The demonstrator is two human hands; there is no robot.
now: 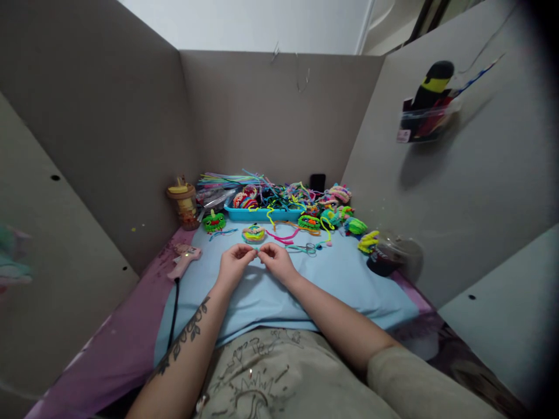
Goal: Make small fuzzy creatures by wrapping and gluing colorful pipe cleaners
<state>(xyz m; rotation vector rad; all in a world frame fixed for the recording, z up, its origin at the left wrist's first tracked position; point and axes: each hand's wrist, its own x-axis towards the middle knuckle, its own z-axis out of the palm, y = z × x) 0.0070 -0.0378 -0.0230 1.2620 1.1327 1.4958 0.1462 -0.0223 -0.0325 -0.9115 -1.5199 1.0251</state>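
Note:
My left hand (236, 262) and my right hand (276, 261) meet above the blue cloth (340, 291), thumbs and fingers pinched close together. Between the fingertips is something small, perhaps greenish, too tiny to make out. Just beyond them lies a round, multicoloured fuzzy piece (254, 234). Pink fuzzy strips (283, 238) lie past my right hand, near a small pair of scissors (310, 249). Blue twisted strips (223, 233) rest beyond my left hand.
A blue tray (266, 215) heaped with colourful fuzzy stems stands at the back. Left are a pink glue gun (185, 262) with a black cord and a lidded cup (183, 206). Fuzzy figures and a dark cup (384, 259) stand right. Grey panels (279, 116) enclose the table.

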